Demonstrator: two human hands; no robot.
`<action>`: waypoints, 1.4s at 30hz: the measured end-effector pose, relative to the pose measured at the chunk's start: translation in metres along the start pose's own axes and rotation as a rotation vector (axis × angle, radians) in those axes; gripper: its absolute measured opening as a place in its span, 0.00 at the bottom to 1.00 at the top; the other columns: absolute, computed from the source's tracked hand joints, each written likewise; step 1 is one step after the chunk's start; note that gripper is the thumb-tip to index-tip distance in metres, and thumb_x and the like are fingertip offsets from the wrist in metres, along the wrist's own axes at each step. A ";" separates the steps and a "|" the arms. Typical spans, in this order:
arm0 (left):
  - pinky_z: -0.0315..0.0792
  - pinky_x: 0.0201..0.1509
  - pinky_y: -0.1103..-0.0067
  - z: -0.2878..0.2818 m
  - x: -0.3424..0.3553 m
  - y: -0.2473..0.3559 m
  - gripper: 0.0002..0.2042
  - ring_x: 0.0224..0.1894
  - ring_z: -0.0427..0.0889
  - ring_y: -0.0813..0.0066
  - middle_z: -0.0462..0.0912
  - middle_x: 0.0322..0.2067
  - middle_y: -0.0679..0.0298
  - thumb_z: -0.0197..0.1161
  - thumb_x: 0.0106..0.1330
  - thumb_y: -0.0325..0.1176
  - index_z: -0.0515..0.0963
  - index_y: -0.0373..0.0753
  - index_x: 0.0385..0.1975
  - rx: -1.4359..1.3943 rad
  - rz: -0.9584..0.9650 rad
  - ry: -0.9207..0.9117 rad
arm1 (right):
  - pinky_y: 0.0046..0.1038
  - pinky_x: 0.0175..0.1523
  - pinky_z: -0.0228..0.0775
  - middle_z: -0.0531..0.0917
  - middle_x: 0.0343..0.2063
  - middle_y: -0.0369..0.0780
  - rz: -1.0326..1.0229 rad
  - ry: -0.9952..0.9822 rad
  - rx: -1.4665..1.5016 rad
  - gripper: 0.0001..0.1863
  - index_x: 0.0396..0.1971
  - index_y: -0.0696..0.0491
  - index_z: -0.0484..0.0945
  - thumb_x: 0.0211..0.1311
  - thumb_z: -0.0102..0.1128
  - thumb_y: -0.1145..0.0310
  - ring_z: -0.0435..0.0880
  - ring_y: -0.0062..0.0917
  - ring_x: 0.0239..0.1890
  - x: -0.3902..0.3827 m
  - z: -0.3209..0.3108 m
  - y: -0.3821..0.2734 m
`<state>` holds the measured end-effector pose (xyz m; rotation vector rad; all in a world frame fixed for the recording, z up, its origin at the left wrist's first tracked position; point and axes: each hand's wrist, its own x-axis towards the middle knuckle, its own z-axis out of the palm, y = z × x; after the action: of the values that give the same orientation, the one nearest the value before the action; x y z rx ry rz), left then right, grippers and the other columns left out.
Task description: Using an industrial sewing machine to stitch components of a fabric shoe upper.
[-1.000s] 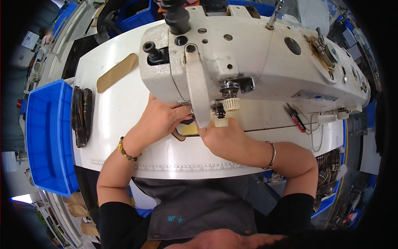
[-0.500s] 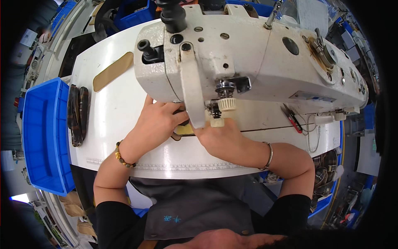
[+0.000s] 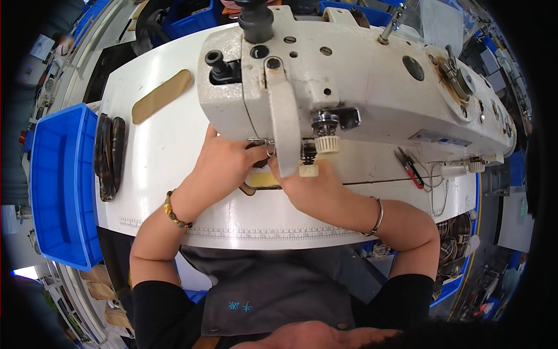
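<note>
My left hand (image 3: 222, 167) is at the needle area of a white sewing machine (image 3: 372, 87), its fingers bent and pressed on a small dark workpiece (image 3: 259, 162). A brown curved edge (image 3: 248, 190), which looks like part of that piece, pokes out below the left fingers. Between my hands shows a yellow patch (image 3: 264, 179) on the machine bed. My right hand (image 3: 314, 189) lies close on the other side; its fingertips are hidden behind the machine's white lever (image 3: 283, 122) and tension knobs. The needle tip and most of the workpiece are also hidden.
A tan elongated insole-shaped piece (image 3: 163, 97) lies on the white table (image 3: 157, 145). Folded plaid pieces (image 3: 109, 157) rest at its left edge, beside a blue bin (image 3: 64, 186). Red-handled thread snips (image 3: 410, 168) lie at right. Below them, more plaid pieces (image 3: 456, 238) fill another container.
The view has shifted slightly, so the machine appears a little further right. My left fingers have edged right toward the needle area; my right hand stays nearly in place.
</note>
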<state>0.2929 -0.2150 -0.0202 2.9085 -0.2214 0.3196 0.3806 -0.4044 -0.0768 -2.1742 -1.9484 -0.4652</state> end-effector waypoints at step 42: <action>0.72 0.35 0.70 0.016 0.002 0.009 0.07 0.27 0.81 0.64 0.79 0.19 0.66 0.66 0.48 0.28 0.85 0.44 0.28 0.046 -0.051 0.176 | 0.33 0.18 0.63 0.72 0.11 0.36 0.119 0.217 0.390 0.09 0.34 0.53 0.83 0.51 0.61 0.71 0.74 0.31 0.12 0.004 -0.001 0.025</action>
<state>0.2960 -0.2272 -0.0331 2.9030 -0.1127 0.5761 0.4054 -0.4038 -0.0723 -1.8918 -1.6251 -0.2610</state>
